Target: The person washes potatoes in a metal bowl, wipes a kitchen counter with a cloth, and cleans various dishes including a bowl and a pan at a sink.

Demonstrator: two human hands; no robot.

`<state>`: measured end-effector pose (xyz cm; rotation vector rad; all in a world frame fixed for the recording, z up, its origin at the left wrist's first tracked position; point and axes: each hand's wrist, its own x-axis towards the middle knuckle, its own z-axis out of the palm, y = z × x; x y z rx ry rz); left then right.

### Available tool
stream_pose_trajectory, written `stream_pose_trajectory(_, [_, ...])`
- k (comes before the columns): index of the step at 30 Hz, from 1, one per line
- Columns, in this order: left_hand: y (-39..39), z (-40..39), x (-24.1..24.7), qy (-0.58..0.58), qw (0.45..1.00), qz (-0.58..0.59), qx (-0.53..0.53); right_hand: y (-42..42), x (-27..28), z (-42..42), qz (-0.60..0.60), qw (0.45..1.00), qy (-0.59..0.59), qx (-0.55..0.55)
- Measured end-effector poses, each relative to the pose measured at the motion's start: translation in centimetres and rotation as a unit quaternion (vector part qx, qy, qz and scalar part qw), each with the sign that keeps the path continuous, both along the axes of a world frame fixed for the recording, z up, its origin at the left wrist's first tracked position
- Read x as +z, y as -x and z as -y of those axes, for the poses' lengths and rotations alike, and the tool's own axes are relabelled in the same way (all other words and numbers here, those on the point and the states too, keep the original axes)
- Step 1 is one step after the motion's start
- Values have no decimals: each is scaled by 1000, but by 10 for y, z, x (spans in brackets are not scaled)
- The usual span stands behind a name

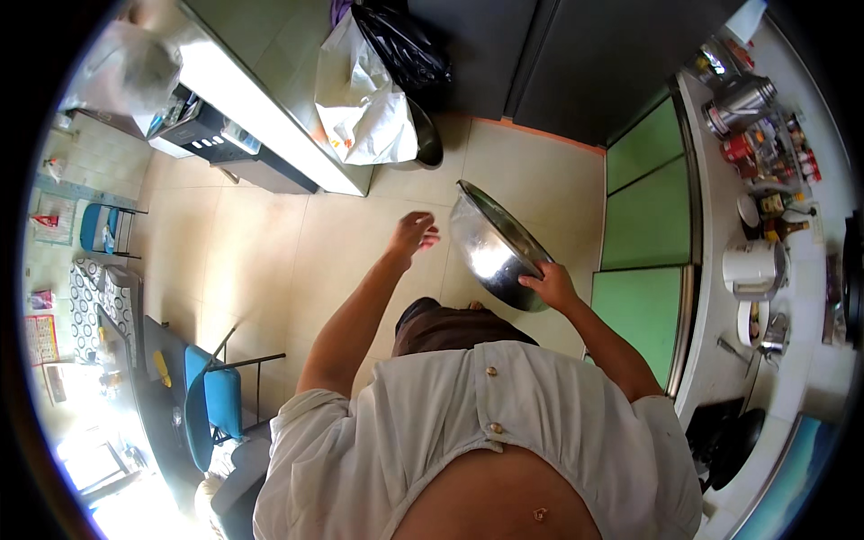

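A large stainless steel basin (496, 246) is tilted on its side above the tiled floor, its shiny outer wall turned towards the left. My right hand (555, 285) grips its near rim, with the thumb on the outer side. My left hand (413, 236) hangs a short way left of the basin, apart from it. Its fingers are loosely bent, slightly blurred, and nothing shows in them. Most of the basin's inside is hidden from this angle.
Ahead, a white plastic bag (364, 101) and a black plastic bag (408, 50) lie by a dark pan-like vessel (426, 135). Green cabinets (648, 209) carry a crowded counter (698, 236) on the right. A blue folding chair (223, 391) stands at the left.
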<state>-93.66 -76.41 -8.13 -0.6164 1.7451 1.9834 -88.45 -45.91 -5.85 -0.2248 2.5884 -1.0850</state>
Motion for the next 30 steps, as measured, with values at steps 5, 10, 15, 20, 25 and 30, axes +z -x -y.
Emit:
stream_pose_trajectory(5, [29, 63, -25, -4, 997, 80, 6, 122, -47, 7, -32, 999, 0, -7])
stream_pose_trajectory(10, [97, 95, -51, -14, 992, 120, 44, 242, -101, 45, -21, 999, -31, -22])
stream_pose_trajectory(15, [159, 119, -76, -23, 981, 175, 79, 357, -169, 91, 46, 996, -82, -10])
stream_pose_trajectory(20, [178, 142, -75, -16, 965, 235, 118, 442, -217, 150, 88, 992, -89, -23])
stream_pose_trajectory(25, [151, 160, -90, -4, 924, 301, 237, 513, -281, 212, 110, 993, -39, -26])
stream_pose_trajectory(30, [126, 145, -104, -29, 865, 344, 365, 555, -384, 270, 139, 990, 8, -24])
